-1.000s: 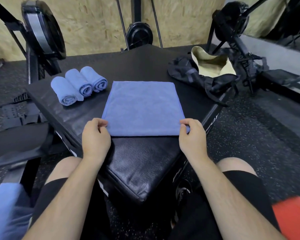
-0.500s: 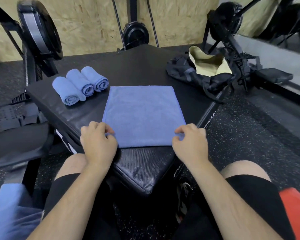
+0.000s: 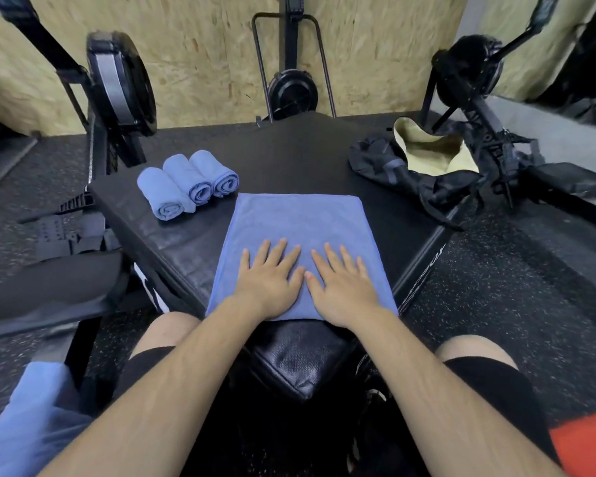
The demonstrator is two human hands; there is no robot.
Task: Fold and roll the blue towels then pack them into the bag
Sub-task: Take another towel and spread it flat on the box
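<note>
- Since the earlier frame, both hands have left the near corners. The left hand and right hand are now flat, fingers straight, gripping nothing.
- They press the folded towel at the near edge of the counter; rolled towels left, bag far right.
- Risk: uneven palm pressure could shear the layers and skew the roll.

**Bench: room and obstacles**

Bare bench surface is seen beyond the flat towel. The left side is blocked by three rolled towels. The right corner is taken up by the open bag.
</note>
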